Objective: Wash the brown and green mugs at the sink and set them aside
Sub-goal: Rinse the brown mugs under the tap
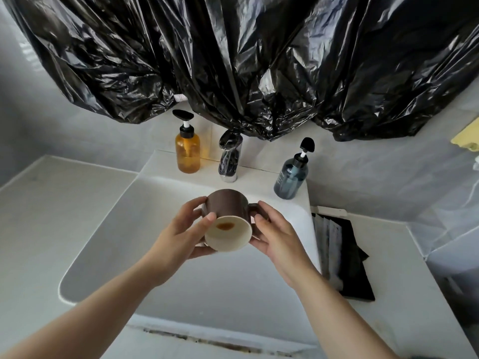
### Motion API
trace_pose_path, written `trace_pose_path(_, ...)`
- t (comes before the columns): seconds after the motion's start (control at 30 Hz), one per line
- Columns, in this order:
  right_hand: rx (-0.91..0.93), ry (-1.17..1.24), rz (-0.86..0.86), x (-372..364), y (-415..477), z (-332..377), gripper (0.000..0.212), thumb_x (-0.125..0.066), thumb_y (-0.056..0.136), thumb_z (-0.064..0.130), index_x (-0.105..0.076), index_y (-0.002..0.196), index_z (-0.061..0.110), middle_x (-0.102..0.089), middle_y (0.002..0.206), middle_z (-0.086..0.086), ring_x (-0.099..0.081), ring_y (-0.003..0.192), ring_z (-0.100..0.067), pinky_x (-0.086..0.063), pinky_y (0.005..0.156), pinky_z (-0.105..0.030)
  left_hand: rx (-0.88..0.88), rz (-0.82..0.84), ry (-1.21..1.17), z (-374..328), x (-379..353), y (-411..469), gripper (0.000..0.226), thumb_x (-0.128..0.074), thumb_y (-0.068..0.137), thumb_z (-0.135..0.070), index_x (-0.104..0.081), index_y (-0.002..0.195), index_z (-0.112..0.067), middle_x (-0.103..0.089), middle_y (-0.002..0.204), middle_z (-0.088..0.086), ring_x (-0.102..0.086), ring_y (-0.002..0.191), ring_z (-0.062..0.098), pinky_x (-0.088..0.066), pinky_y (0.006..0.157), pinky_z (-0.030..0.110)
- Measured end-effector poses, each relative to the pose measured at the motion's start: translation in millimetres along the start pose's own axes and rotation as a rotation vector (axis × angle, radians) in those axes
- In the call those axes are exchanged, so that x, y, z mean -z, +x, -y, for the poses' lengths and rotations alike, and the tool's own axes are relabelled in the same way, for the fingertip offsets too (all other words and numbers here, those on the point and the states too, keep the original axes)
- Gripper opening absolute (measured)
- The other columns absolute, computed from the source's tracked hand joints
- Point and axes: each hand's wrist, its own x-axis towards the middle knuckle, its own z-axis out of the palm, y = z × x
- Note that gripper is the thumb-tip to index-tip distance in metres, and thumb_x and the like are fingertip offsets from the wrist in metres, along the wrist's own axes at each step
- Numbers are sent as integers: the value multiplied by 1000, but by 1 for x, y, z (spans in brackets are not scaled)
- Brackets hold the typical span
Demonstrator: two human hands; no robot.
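Note:
I hold the brown mug (228,206) over the white sink (108,221), tipped so its cream inside faces me. A small brown stain sits inside it. My left hand (181,237) grips the mug's left side, thumb on the rim. My right hand (274,234) holds the handle side, fingers curled under it. The chrome tap (229,159) stands just behind the mug; no water shows. No green mug is in view.
An amber pump bottle (187,151) stands left of the tap and a dark blue pump bottle (291,177) right of it. Black plastic sheeting (246,60) hangs above. A black cloth with papers (344,255) lies on the right counter.

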Motion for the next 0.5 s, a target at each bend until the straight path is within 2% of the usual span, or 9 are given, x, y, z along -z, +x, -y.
trace_pose_path(0.07,35,-35,3,5,9,-17,43,-50,100,13,-44,143,19,-59,133,3,-62,116,-13,-55,93,-31,-32,16,30,16,6,11,63,-75,80,-45,-49,136,-35,-55,140,-3,-70,106,24,-60,78,40)
trace_pose_path(0.17,123,-60,3,11,26,-39,44,-48,100,12,-43,143,19,-59,130,10,-61,113,-4,-54,94,-30,-110,26,148,34,15,29,80,-74,74,-43,-42,146,-31,-50,144,-5,-71,104,19,-61,79,38)
trace_pose_path(0.27,206,-91,26,14,41,-58,45,-48,100,12,-41,143,22,-58,129,12,-60,117,-9,-54,93,-30,-220,38,277,48,24,46,82,-70,72,-40,-41,147,-31,-51,142,-7,-71,102,11,-61,80,34)
trace_pose_path(0.33,284,-163,28,18,50,-71,45,-50,100,13,-41,142,27,-56,132,11,-59,117,-9,-56,88,-26,-271,39,355,60,31,54,81,-71,70,-39,-42,145,-32,-53,137,-5,-73,97,12,-61,78,32)
trace_pose_path(0.43,408,-282,40,24,54,-86,45,-52,99,15,-39,137,37,-53,135,13,-59,114,-2,-57,81,-25,-371,49,479,77,42,61,78,-74,73,-47,-42,143,-36,-56,132,-6,-75,89,16,-60,84,38)
trace_pose_path(0.5,463,-278,53,26,55,-91,48,-52,99,14,-38,140,33,-53,133,15,-58,115,-1,-58,79,-23,-472,58,560,82,48,64,77,-75,75,-58,-42,142,-39,-62,127,-13,-75,89,17,-57,90,43)
